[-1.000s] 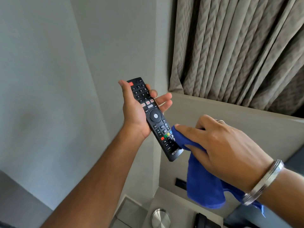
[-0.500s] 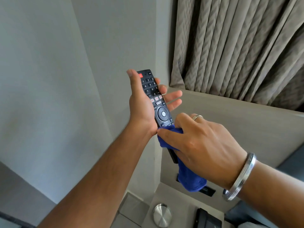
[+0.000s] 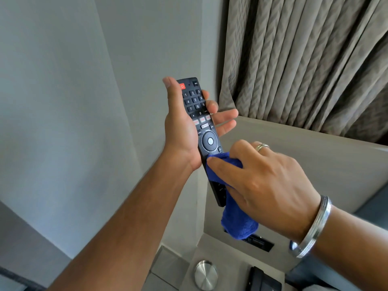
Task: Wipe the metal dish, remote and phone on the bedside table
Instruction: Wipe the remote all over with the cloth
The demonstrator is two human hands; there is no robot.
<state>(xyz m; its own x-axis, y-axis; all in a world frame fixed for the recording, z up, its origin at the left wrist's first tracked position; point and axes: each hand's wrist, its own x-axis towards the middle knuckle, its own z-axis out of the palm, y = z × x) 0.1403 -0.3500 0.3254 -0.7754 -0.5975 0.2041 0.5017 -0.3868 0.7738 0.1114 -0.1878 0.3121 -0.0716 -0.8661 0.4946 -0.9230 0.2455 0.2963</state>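
Note:
My left hand (image 3: 180, 131) holds a black remote (image 3: 199, 114) upright in mid-air, buttons facing me. My right hand (image 3: 262, 181) grips a blue cloth (image 3: 237, 221) and presses it against the remote's lower half, just under the round navigation pad; the lower buttons are hidden by cloth and fingers. Far below, on the grey bedside table (image 3: 226, 255), sits a round brushed-metal dish (image 3: 205, 275). To its right lies a black phone (image 3: 262, 280), partly cut off by the frame's bottom edge.
A grey wall fills the left. Beige pleated curtains (image 3: 304, 59) hang at the upper right above a taupe headboard panel (image 3: 294, 156). A dark socket strip (image 3: 258, 241) is set in the panel just above the table.
The cloth in my right hand slid up the remote from its bottom end to just below the navigation pad. The remote rose slightly in my left hand.

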